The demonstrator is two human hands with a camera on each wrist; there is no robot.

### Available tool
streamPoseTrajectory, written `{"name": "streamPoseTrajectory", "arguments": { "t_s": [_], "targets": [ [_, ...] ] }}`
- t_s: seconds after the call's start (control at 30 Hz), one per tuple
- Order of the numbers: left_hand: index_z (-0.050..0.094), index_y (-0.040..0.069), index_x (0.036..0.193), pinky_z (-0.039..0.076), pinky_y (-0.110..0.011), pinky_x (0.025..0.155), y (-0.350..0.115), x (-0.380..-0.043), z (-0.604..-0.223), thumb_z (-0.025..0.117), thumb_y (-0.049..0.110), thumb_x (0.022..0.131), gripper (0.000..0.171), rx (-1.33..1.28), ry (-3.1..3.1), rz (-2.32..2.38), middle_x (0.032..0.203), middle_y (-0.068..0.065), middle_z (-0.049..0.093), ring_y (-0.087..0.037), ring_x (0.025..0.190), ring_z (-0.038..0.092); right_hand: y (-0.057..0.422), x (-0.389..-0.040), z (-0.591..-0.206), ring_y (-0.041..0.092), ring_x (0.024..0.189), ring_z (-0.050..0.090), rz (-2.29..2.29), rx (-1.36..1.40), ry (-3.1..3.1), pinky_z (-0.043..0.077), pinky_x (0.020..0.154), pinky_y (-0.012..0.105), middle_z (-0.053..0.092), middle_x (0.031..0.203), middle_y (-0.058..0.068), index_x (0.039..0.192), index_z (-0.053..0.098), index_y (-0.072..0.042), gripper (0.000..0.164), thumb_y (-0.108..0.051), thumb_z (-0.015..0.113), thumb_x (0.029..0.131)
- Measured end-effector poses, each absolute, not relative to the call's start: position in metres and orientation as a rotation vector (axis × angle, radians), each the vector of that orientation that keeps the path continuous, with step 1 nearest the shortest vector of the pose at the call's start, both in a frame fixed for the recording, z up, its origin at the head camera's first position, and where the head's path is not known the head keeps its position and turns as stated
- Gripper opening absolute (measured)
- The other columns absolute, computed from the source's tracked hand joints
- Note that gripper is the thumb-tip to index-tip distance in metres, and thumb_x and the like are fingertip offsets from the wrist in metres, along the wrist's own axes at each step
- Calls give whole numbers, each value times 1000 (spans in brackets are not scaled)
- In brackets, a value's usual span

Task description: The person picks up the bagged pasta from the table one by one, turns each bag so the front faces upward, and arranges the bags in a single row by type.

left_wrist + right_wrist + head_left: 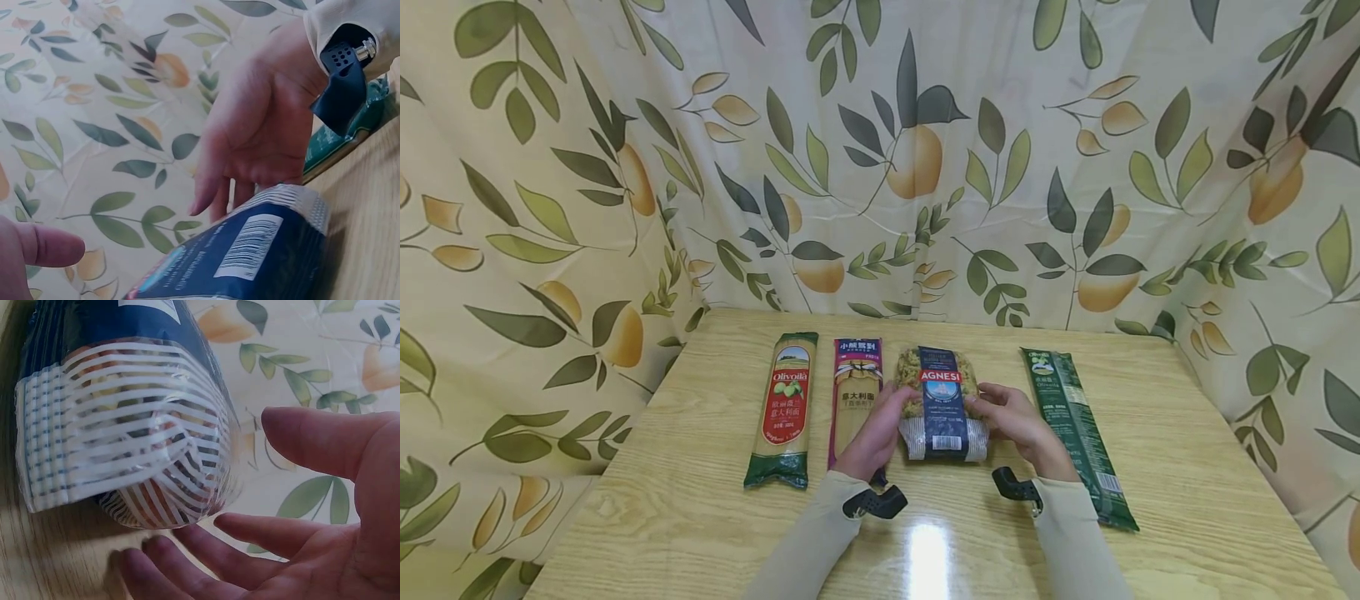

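A clear bag of pasta (942, 421) with a navy AGNESI label and white-striped end lies on the wooden table between both hands. At its left side is my left hand (877, 427), its thumb along the bag's edge in the head view. On the opposite side, my right hand (1018, 421) has loosely bent fingers. The right wrist view shows the right fingertips (159, 550) low beside the striped end (144, 425), with the thumb (312, 437) spread apart from it. In the left wrist view, the left thumb (53, 245) is straight; the other left fingers are hidden.
An Olivoila spaghetti pack (788, 408) with a red label lies far left. Beside my left hand is a purple-edged pasta pack (853, 392), partly covered by that hand. A green pack (1078, 433) lies slantwise right of my right hand. Leaf-patterned curtain (880, 167) surrounds the table (685, 500).
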State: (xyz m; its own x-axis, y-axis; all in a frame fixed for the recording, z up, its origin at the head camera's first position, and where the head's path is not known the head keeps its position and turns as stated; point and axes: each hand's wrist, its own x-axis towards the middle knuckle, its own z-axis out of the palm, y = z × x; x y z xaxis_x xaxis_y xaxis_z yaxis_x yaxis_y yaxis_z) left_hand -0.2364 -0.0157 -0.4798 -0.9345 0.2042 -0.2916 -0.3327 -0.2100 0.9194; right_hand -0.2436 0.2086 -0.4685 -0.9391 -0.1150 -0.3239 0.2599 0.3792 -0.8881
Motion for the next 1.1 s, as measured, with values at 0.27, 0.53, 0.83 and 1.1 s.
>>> {"name": "streamPoseTrajectory", "arguments": {
  "t_s": [0.27,0.53,0.83,1.1],
  "targets": [
    [2,8,167,-6,-74,122,-22,-235,-470,59,23,93,94,-150,1754,2194,173,-19,-13,-46,159,-8,214,-240,-461,46,152,32,-1586,100,2377,34,122,60,26,167,29,161,23,6,69,-30,50,109],
    [20,11,165,4,-71,125,-26,-235,-458,59,24,94,82,-115,1872,2193,174,-21,7,-46,160,6,221,-235,-449,46,153,29,-1564,92,2486,30,123,62,27,167,27,161,27,3,66,-32,48,110],
    [29,4,161,8,-67,127,-26,-228,-445,53,21,99,69,57,1884,2201,171,-17,22,-43,159,14,231,-223,-428,47,157,21,-1585,83,2625,26,124,64,24,170,24,162,28,-2,68,-39,49,109],
    [40,5,157,15,-60,129,-18,-220,-425,50,20,101,58,184,1858,2228,166,-19,31,-39,156,27,249,-206,-397,50,157,14,-1593,111,2742,22,124,67,21,171,24,163,28,-5,71,-45,49,107]
  ]
}}
